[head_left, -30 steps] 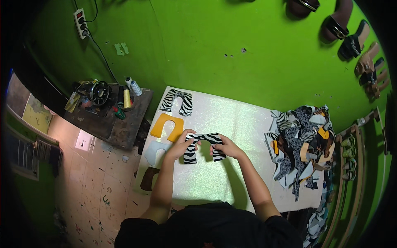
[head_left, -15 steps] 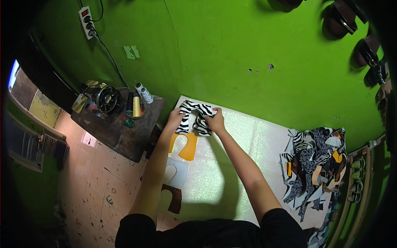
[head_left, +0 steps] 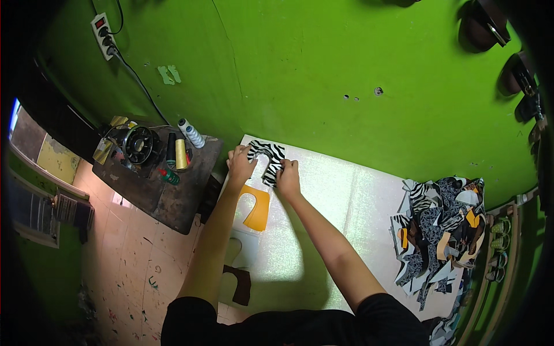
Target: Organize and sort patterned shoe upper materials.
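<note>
A zebra-print, horseshoe-shaped cut piece [head_left: 266, 149] lies at the far left corner of the pale, shiny table [head_left: 323, 190]. My left hand [head_left: 240, 166] rests over its left leg, fingers slightly spread, hiding part of it. At the right leg, the fingers of my right hand [head_left: 288, 180] are bent and closed on the edge. Nearer to me, similar curved pieces form a column: a yellow-orange one [head_left: 258, 213], a pale grey one [head_left: 249, 245] and a dark brown one [head_left: 242, 288]. My left forearm partly covers that column.
A heap of mixed scraps [head_left: 441, 230] covers the table's right end. To the left, a dark sewing-machine table [head_left: 167, 202] carries a black handwheel [head_left: 138, 145] and several thread spools [head_left: 181, 154]. The green wall [head_left: 311, 75] borders the table's far edge; shoes hang at upper right.
The zebra-print piece has come down and lies flatter on the table. My left hand has loosened its grip and spread over it; my right hand has shifted slightly left and nearer. The view has tilted slightly.
</note>
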A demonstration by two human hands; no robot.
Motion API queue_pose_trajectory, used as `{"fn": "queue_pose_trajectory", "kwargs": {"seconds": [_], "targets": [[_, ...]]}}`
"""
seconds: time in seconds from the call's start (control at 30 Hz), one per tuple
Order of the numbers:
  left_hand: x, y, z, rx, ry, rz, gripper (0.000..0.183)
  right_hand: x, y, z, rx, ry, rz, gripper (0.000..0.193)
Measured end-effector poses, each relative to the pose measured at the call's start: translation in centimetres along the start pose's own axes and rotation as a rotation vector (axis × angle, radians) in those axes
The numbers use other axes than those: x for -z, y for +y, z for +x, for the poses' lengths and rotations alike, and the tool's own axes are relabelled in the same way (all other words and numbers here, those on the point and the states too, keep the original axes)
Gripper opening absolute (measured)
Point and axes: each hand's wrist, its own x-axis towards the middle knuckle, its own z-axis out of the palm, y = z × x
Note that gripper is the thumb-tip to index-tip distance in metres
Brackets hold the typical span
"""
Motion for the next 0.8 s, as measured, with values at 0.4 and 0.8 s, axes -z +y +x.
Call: {"fn": "queue_pose_trajectory", "kwargs": {"seconds": [0.4, 0.8], "targets": [[0.4, 3.2, -4.7, -0.065, 0.031, 0.123, 0.056, 6.6, -0.2, -7.2, 0.117, -0.120, 0.001, 0.037], [-2.5, 21.3, -20.4, -0.373, -0.333, -0.208, 0.043, 26.2, 8.9, -18.7, -0.075, 0.277, -0.036, 0.033]]}}
